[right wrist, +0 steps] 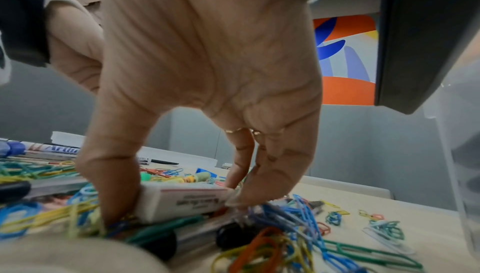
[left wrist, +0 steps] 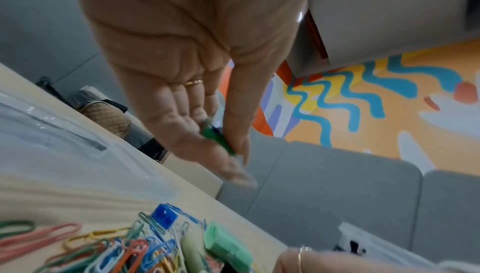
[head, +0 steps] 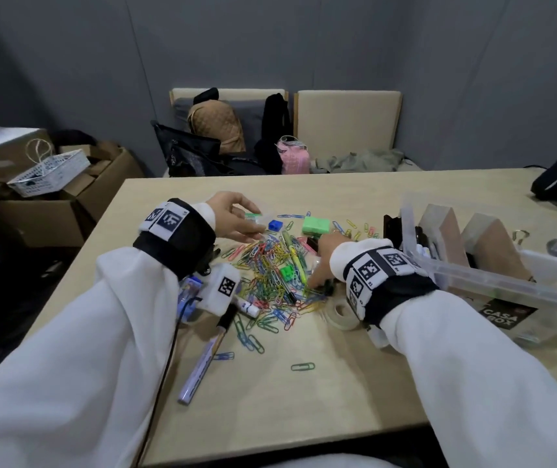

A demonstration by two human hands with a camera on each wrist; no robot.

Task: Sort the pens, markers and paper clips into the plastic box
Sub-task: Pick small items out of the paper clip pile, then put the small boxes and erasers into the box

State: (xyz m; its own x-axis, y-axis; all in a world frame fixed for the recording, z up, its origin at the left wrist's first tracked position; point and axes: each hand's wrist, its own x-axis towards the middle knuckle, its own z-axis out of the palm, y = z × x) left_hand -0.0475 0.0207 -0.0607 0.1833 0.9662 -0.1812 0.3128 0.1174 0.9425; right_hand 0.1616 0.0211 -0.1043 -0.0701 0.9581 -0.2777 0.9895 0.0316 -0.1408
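Right hand (right wrist: 207,84) pinches white eraser (right wrist: 182,201), clips tangled beneath may snag; left hand (left wrist: 182,68) pinches something green, blurry.

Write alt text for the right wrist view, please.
The right hand pinches a white eraser between thumb and fingers, on a heap of coloured paper clips on a pale table. A marker lies at far left; a clear plastic box edges the right.

Pale wooden table (head: 338,383) under a heap of coloured paper clips (head: 270,271), markers (head: 199,366), tape roll (head: 341,314), clear plastic box (head: 493,282)
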